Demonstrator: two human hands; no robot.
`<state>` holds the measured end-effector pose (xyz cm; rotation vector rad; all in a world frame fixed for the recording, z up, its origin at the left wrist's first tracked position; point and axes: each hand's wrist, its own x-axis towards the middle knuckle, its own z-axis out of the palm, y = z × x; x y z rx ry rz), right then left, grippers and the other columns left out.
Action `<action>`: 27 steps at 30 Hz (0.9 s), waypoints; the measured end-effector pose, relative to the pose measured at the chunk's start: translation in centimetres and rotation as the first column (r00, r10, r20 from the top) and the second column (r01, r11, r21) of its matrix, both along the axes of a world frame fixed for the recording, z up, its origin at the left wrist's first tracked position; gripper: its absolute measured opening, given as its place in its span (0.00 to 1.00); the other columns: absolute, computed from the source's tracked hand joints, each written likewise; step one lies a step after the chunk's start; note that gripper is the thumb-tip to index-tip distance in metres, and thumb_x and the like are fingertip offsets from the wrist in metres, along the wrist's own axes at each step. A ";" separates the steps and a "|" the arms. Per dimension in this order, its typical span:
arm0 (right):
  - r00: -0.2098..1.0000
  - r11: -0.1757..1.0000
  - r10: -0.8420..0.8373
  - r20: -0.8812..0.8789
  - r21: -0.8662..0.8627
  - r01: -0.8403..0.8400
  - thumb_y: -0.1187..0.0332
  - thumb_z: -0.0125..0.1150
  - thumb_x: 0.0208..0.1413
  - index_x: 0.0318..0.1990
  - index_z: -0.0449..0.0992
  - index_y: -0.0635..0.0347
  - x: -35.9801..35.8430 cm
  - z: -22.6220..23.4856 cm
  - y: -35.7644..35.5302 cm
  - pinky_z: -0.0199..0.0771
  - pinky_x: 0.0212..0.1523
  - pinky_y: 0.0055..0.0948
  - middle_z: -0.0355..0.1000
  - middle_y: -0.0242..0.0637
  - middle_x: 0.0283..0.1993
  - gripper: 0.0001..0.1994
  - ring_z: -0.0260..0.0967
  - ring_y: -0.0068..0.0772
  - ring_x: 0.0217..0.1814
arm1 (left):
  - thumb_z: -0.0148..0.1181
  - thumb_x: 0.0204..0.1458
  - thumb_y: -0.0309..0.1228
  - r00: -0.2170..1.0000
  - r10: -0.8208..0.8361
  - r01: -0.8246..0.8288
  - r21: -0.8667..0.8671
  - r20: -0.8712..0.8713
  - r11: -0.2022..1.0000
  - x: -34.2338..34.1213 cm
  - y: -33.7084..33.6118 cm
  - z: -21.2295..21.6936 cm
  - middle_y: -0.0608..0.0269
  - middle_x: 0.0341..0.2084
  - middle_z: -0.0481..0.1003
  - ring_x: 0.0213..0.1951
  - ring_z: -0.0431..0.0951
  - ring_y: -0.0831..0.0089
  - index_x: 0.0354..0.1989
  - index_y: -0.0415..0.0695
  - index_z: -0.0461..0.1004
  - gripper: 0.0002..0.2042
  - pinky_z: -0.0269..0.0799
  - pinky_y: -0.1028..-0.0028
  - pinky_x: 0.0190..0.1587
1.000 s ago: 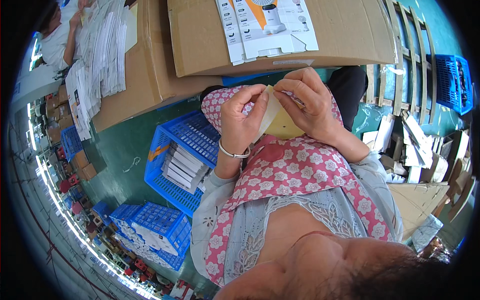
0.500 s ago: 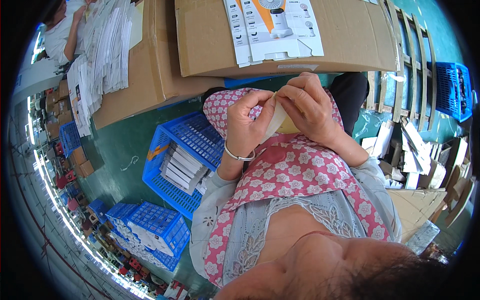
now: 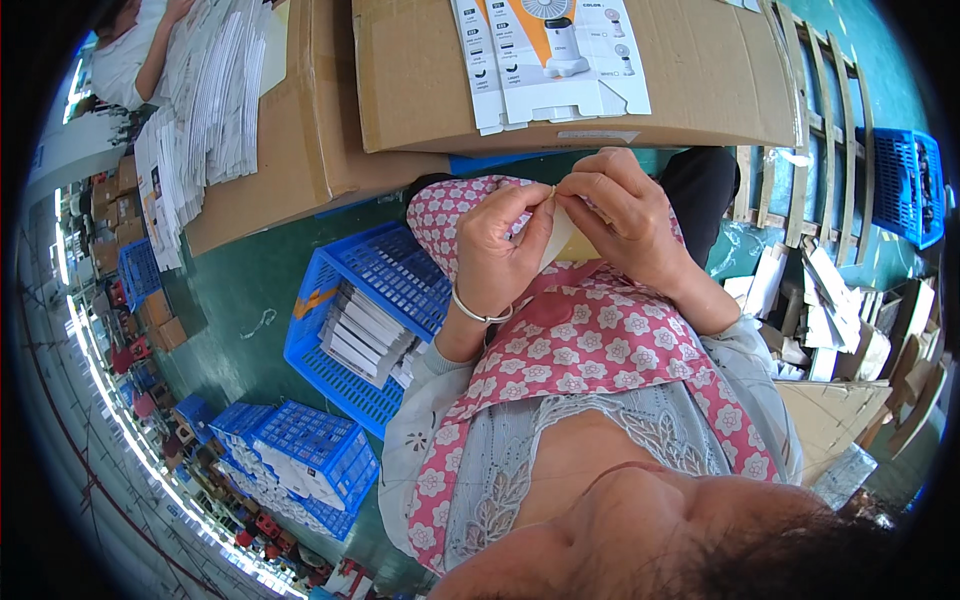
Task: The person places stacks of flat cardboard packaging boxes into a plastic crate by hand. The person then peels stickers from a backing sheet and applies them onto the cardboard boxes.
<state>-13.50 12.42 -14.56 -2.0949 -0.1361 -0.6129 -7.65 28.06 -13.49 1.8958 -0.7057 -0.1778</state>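
Above my lap, both hands meet fingertip to fingertip. My left hand (image 3: pixel 497 250), with a bangle at its wrist, pinches the upper edge of a thin pale cream sheet (image 3: pixel 556 240). From the other side my right hand (image 3: pixel 628 220) pinches the same edge, its fingers curled. Most of the sheet hangs below the fingertips, partly hidden by the hands, and a yellowish patch shows beside it. What kind of sheet it is I cannot make out. Beyond the hands, flat printed fan boxes (image 3: pixel 560 75) lie on a large cardboard carton (image 3: pixel 700 70).
A blue crate (image 3: pixel 370 400) with folded white cartons stands left of my lap. More blue crates (image 3: pixel 310 440) are stacked behind it. Another carton (image 3: pixel 290 150) carries a pile of flat boxes (image 3: pixel 215 110), near a person in white (image 3: pixel 125 60). Cardboard scraps (image 3: pixel 830 310) and a wooden pallet (image 3: pixel 820 130) lie right.
Both hands stay almost in place, still pinching the pale sheet; the fingers have shifted only slightly. The person at the upper left has moved an arm a little.
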 end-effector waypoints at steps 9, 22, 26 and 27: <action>1.000 0.998 -0.021 -0.003 0.064 0.022 0.80 0.66 0.39 0.34 0.73 0.62 0.2 -0.5 0.4 0.70 0.35 0.33 0.69 0.39 0.35 0.12 0.68 0.42 0.36 | 0.60 0.48 0.20 0.998 -0.008 0.007 -0.018 -0.055 1.000 0.1 0.0 -0.3 0.54 0.26 0.78 0.29 0.80 0.66 0.33 0.37 0.76 0.04 0.73 0.74 0.32; 0.872 0.671 0.301 -0.386 0.736 0.094 0.74 0.57 0.56 0.33 0.72 0.65 0.5 0.5 -6.1 0.63 0.33 0.14 0.67 0.22 0.30 0.04 0.60 0.10 0.32 | 0.60 0.47 0.21 0.990 -0.132 0.128 0.095 0.041 0.987 0.3 -1.3 -1.6 0.54 0.28 0.75 0.33 0.76 0.60 0.33 0.38 0.76 0.05 0.72 0.70 0.37; 0.848 0.843 0.172 -0.502 0.521 0.137 0.73 0.56 0.57 0.33 0.72 0.63 2.3 -0.9 -10.6 0.61 0.36 0.17 0.66 0.28 0.36 0.03 0.60 0.16 0.36 | 0.61 0.45 0.19 0.955 -0.271 0.248 0.174 0.123 0.953 0.4 -3.0 -1.5 0.51 0.51 0.68 0.50 0.71 0.56 0.32 0.37 0.76 0.05 0.68 0.66 0.50; 0.847 0.844 0.174 -0.502 0.520 0.134 0.73 0.56 0.57 0.33 0.72 0.63 2.8 -0.9 -11.3 0.61 0.36 0.17 0.66 0.28 0.36 0.03 0.60 0.16 0.36 | 0.61 0.45 0.19 0.956 -0.268 0.245 0.172 0.123 0.954 0.5 -3.5 -1.5 0.51 0.51 0.68 0.50 0.71 0.56 0.32 0.37 0.76 0.05 0.68 0.66 0.50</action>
